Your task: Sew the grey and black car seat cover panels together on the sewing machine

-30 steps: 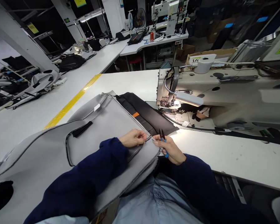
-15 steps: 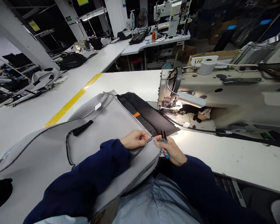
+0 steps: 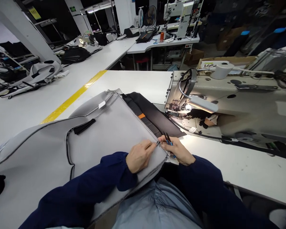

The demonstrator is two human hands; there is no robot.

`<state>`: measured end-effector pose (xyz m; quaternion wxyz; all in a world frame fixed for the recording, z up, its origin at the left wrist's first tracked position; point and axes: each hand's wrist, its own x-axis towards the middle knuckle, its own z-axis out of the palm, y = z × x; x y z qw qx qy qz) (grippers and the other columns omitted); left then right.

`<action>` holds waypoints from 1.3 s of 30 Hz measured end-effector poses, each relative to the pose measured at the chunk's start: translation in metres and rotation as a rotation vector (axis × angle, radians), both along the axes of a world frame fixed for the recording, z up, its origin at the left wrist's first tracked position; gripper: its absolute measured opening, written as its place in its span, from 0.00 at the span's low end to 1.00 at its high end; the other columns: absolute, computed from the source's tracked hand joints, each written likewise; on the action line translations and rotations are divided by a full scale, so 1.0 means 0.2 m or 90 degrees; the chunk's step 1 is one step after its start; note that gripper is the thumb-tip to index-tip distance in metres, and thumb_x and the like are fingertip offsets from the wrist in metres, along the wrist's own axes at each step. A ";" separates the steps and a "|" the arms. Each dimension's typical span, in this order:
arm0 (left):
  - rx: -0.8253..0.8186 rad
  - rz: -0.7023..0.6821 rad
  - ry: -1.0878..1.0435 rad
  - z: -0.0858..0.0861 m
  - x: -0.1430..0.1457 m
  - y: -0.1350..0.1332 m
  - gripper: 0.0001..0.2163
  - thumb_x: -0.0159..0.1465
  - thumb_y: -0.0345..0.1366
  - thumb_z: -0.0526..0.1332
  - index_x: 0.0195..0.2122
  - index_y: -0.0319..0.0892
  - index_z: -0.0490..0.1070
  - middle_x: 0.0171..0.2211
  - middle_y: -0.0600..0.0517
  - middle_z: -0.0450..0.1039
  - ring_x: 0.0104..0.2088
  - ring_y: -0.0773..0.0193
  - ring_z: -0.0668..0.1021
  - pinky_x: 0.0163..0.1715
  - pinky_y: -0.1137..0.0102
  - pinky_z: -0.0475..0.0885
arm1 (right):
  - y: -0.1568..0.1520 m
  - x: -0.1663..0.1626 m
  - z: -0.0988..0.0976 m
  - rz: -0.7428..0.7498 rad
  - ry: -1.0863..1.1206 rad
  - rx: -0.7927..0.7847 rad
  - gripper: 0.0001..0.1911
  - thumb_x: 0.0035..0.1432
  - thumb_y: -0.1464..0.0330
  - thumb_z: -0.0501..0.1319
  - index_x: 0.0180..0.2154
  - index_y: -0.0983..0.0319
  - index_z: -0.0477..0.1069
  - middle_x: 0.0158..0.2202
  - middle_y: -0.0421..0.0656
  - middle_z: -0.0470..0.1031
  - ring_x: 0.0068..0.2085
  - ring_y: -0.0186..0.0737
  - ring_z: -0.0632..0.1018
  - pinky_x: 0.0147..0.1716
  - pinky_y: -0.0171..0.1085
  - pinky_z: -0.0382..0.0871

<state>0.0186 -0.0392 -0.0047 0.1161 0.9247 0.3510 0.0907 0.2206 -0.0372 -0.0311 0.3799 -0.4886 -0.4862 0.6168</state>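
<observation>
A large grey padded fabric cover (image 3: 112, 130) with dark-edged seams lies in front of me, partly over my lap. My left hand (image 3: 138, 156) pinches its seam near the right corner, fingertips close to my right hand (image 3: 181, 152). In my right hand are small scissors (image 3: 167, 139) with blue handles and dark blades, the blades pointing up and away. Its thumb and forefinger also grip the seam edge. Under the cover, a black ribbed panel (image 3: 145, 116) with an orange tab (image 3: 141, 116) sticks out toward the sewing machine. The exact spot pinched is hidden by my fingers.
A sewing machine (image 3: 248, 101) with a lit lamp (image 3: 202, 104) stands to the right on the white table (image 3: 143, 79). Yellow tape (image 3: 73, 97) crosses the tabletop at left. Grey and black pieces (image 3: 43, 71) are piled beyond it. Another machine (image 3: 182, 19) stands behind.
My left hand has rolled over, back upward, and its fingertips have come right beside those of my right hand at the seam. The scissors stay in my right hand. The view has shifted slightly.
</observation>
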 end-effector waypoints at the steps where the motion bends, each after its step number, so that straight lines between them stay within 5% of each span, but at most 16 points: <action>1: 0.018 -0.014 0.002 -0.01 0.00 0.00 0.15 0.67 0.29 0.47 0.54 0.39 0.62 0.43 0.46 0.69 0.42 0.60 0.71 0.41 0.67 0.71 | 0.00 0.00 -0.01 -0.010 0.030 -0.033 0.19 0.47 0.61 0.65 0.40 0.64 0.70 0.22 0.34 0.63 0.19 0.26 0.57 0.17 0.30 0.47; 6: 0.097 -0.055 0.042 -0.04 -0.01 0.00 0.16 0.68 0.32 0.48 0.55 0.38 0.63 0.43 0.44 0.70 0.39 0.59 0.71 0.38 0.65 0.69 | -0.01 0.00 -0.07 -0.045 0.104 -0.077 0.20 0.43 0.63 0.68 0.38 0.64 0.71 0.21 0.33 0.61 0.18 0.24 0.54 0.15 0.30 0.46; 10: 0.105 -0.052 0.043 -0.05 -0.02 0.00 0.16 0.67 0.31 0.49 0.55 0.38 0.63 0.42 0.45 0.70 0.39 0.59 0.71 0.37 0.65 0.69 | -0.01 -0.01 -0.04 -0.022 0.021 -0.038 0.16 0.47 0.63 0.65 0.38 0.64 0.71 0.23 0.35 0.64 0.20 0.26 0.58 0.17 0.30 0.50; 14: 0.100 -0.039 0.022 -0.04 -0.01 0.00 0.16 0.66 0.30 0.49 0.54 0.39 0.63 0.42 0.46 0.70 0.39 0.60 0.70 0.37 0.66 0.69 | 0.01 0.02 0.02 0.062 -0.136 0.121 0.13 0.56 0.60 0.59 0.39 0.63 0.70 0.32 0.41 0.71 0.33 0.36 0.70 0.31 0.35 0.64; 17: 0.088 -0.031 0.015 -0.03 -0.01 0.00 0.16 0.65 0.29 0.50 0.53 0.39 0.64 0.43 0.47 0.69 0.39 0.60 0.70 0.37 0.66 0.69 | 0.04 0.08 0.06 0.113 -0.292 0.254 0.18 0.59 0.58 0.58 0.47 0.61 0.66 0.41 0.43 0.71 0.43 0.41 0.72 0.43 0.39 0.65; 23: 0.096 -0.031 0.026 -0.02 -0.01 -0.01 0.18 0.62 0.28 0.53 0.54 0.38 0.63 0.45 0.46 0.68 0.39 0.59 0.70 0.37 0.66 0.69 | 0.14 0.15 0.23 0.295 -0.764 0.612 0.16 0.61 0.74 0.52 0.51 0.64 0.62 0.40 0.46 0.68 0.37 0.41 0.71 0.32 0.37 0.59; 27: 0.123 -0.031 0.030 -0.02 -0.01 -0.01 0.18 0.64 0.30 0.52 0.55 0.39 0.62 0.44 0.46 0.69 0.38 0.60 0.70 0.35 0.67 0.67 | 0.23 0.14 0.35 0.414 -0.916 0.853 0.18 0.58 0.80 0.53 0.49 0.63 0.65 0.35 0.44 0.70 0.36 0.42 0.67 0.34 0.40 0.53; 39: 0.138 -0.042 0.026 -0.03 -0.01 -0.01 0.16 0.65 0.31 0.53 0.53 0.38 0.63 0.43 0.48 0.68 0.39 0.60 0.69 0.36 0.66 0.66 | 0.32 0.10 0.47 0.612 -0.912 0.938 0.06 0.64 0.72 0.53 0.40 0.60 0.68 0.31 0.41 0.68 0.34 0.42 0.64 0.33 0.42 0.48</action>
